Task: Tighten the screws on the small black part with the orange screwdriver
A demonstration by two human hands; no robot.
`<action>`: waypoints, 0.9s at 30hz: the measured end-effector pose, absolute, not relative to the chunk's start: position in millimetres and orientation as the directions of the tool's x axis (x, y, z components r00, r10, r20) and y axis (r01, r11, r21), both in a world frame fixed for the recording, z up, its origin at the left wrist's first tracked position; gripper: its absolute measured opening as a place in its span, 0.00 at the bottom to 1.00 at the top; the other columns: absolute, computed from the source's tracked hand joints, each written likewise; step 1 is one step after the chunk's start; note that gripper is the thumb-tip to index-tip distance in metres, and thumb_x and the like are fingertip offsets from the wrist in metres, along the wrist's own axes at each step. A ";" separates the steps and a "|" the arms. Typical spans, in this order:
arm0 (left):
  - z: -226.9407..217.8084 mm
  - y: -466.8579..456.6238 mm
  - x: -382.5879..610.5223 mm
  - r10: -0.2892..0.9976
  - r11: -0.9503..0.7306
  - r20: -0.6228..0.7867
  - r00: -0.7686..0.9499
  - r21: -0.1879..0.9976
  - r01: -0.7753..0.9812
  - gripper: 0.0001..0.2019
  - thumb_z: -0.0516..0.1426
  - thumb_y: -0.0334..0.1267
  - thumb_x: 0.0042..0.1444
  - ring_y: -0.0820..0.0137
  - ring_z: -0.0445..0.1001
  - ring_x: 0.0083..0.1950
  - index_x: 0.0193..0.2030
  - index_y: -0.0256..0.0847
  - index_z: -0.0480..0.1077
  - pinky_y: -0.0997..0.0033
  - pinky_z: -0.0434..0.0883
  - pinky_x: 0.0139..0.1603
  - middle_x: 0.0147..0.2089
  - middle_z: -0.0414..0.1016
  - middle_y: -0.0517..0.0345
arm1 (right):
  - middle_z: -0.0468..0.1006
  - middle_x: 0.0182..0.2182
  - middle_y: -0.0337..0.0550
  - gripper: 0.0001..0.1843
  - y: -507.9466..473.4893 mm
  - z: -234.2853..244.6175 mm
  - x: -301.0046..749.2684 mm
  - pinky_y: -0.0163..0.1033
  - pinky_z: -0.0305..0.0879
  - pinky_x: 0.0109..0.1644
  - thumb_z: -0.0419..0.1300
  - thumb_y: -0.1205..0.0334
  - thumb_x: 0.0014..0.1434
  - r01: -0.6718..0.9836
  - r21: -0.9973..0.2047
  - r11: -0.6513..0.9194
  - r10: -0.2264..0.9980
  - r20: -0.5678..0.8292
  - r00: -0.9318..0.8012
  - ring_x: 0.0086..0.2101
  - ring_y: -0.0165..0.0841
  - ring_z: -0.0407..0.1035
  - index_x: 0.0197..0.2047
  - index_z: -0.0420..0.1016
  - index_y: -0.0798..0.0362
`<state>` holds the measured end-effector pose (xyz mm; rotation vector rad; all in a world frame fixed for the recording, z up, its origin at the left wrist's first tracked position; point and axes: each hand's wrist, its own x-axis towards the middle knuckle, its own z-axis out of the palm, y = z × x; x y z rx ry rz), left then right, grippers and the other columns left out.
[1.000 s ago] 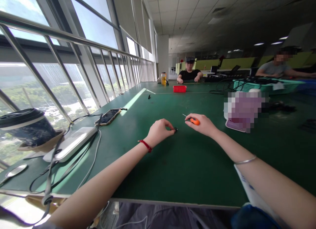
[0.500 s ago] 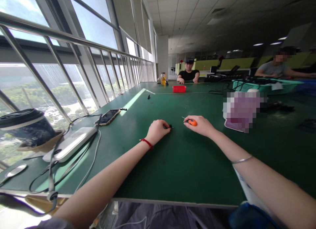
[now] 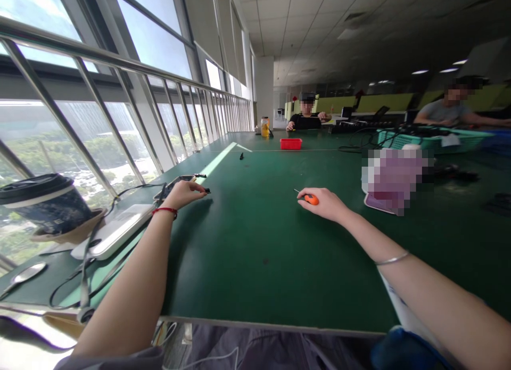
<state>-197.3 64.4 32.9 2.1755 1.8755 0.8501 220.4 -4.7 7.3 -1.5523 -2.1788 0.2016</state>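
And the small black piece [image 3: 207, 191] is now carried leftward from the middle of the green table [image 3: 247, 231], held near the phone [image 3: 182, 178]; piece and tool are thus set well apart, out of contact. The piece is pinched between thumb and fingertips of the left hand [image 3: 182, 195], barely parted, its free end pointed right; its full axis cannot be told. In the right hand [image 3: 325, 202], the orange-handled tool [image 3: 311, 199] is gripped by curled fingers, its thin shaft slanted forward and left.
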 end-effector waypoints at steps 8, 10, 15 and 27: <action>34.5 63.6 -217.9 0.982 -0.153 0.181 0.050 0.619 0.771 0.20 0.65 0.53 0.29 0.60 0.75 0.42 0.27 0.39 0.77 0.65 0.71 0.49 0.37 0.80 0.53 | 0.77 0.47 0.43 0.16 -5.7 8.1 219.8 0.48 0.69 0.45 0.54 0.51 0.55 0.859 -0.376 0.348 0.929 0.265 -0.260 0.42 0.40 0.72 0.44 0.75 0.47; 34.1 62.8 -218.6 0.974 -0.155 0.227 0.010 0.631 0.760 0.21 0.64 0.54 0.31 0.61 0.75 0.41 0.28 0.39 0.77 0.66 0.71 0.47 0.35 0.80 0.54 | 0.77 0.48 0.44 0.17 -5.5 7.7 219.9 0.49 0.69 0.44 0.54 0.51 0.55 0.858 -0.375 0.352 0.928 0.263 -0.265 0.42 0.40 0.72 0.44 0.75 0.48; 29.8 60.6 -215.6 0.975 -0.140 0.221 -0.003 0.626 0.767 0.17 0.64 0.52 0.32 0.64 0.75 0.35 0.27 0.41 0.77 0.68 0.71 0.42 0.28 0.79 0.57 | 0.76 0.48 0.44 0.17 -4.2 6.6 220.4 0.50 0.70 0.44 0.55 0.50 0.55 0.852 -0.379 0.362 0.924 0.269 -0.273 0.43 0.41 0.72 0.44 0.75 0.47; 25.7 65.0 -221.0 0.976 -0.148 0.217 0.013 0.620 0.770 0.18 0.64 0.52 0.34 0.65 0.75 0.34 0.28 0.41 0.78 0.68 0.71 0.42 0.28 0.79 0.57 | 0.76 0.47 0.44 0.18 -4.6 6.3 219.8 0.49 0.70 0.43 0.55 0.50 0.55 0.850 -0.384 0.359 0.928 0.246 -0.281 0.42 0.39 0.72 0.45 0.75 0.48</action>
